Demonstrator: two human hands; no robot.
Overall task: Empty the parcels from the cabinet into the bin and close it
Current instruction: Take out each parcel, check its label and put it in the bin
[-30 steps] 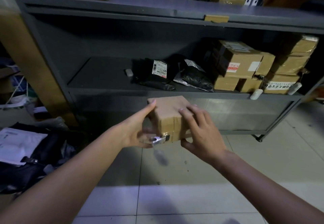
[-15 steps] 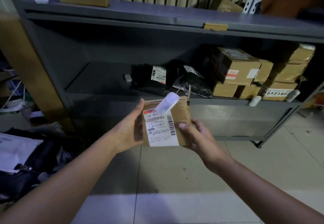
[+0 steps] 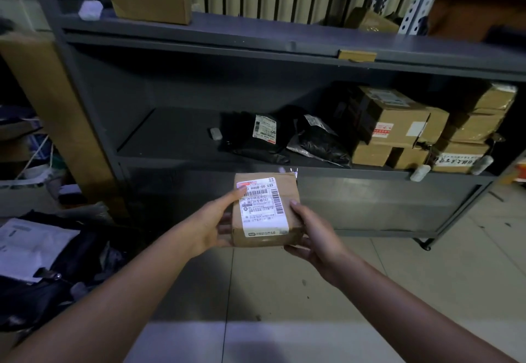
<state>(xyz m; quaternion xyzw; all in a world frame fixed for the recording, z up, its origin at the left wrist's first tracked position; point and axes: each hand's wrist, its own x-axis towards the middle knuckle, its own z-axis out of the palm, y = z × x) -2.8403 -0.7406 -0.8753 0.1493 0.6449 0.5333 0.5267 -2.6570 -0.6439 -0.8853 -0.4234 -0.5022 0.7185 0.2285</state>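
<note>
I hold a small brown cardboard parcel (image 3: pixel 287 192) with a white shipping label facing up, in front of the grey metal cabinet (image 3: pixel 199 32). My left hand (image 3: pixel 212 227) grips its left side, thumb on the label. My right hand (image 3: pixel 314 231) grips its right side from below. On the cabinet's open shelf lie two black plastic mailer bags (image 3: pixel 256 138) (image 3: pixel 318 142) and a stack of several brown boxes (image 3: pixel 398 123) at the right. A dark bin (image 3: pixel 65 271) holding black and white mailers sits on the floor at the lower left.
A brown box (image 3: pixel 150 4) and a small white object (image 3: pixel 90 10) stand on the cabinet's top. A small grey item (image 3: pixel 215 133) lies on the shelf. A tall brown board (image 3: pixel 54 112) leans at the cabinet's left. Pale tiled floor (image 3: pixel 284 291) stretches below my hands.
The parcel has been turned over so its white label faces up. A small white tag that stuck up from its top half a second ago is no longer seen there.
</note>
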